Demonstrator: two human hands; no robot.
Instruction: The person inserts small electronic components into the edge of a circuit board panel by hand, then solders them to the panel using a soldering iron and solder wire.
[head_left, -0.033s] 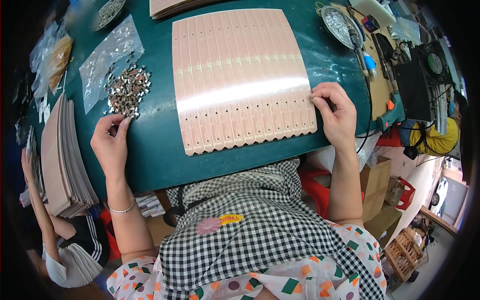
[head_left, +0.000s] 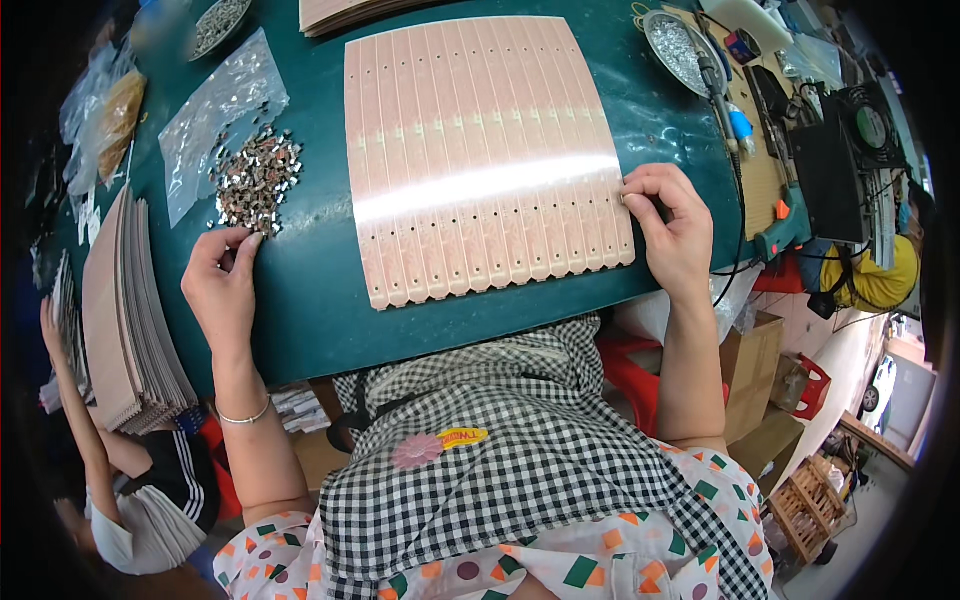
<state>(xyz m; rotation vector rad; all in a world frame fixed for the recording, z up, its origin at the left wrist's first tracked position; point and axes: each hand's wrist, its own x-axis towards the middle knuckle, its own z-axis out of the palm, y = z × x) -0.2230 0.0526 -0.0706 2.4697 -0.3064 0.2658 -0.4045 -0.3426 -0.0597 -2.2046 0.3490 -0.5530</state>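
A large pinkish panel of joined narrow strips (head_left: 480, 130), with rows of small holes and a toothed near edge, lies on the green tabletop. At its right edge my right hand (head_left: 678, 235) is closed, thumb and forefinger pinched on the border. To the left, a heap of small shiny metal pieces (head_left: 258, 180) spills from a clear plastic bag (head_left: 225, 110). My left hand (head_left: 222, 285) is closed at the near side of this heap, its thumb and forefinger pinching what looks like one small metal piece, mostly hidden by the fingertips.
Stacked brownish panels (head_left: 125, 310) stand at the left, near another person's arm (head_left: 80, 420). A metal dish of small pieces (head_left: 678, 50), a soldering iron (head_left: 715, 85) and a green-handled tool (head_left: 785, 225) are at the right. More panels (head_left: 350, 12) lie at the far edge.
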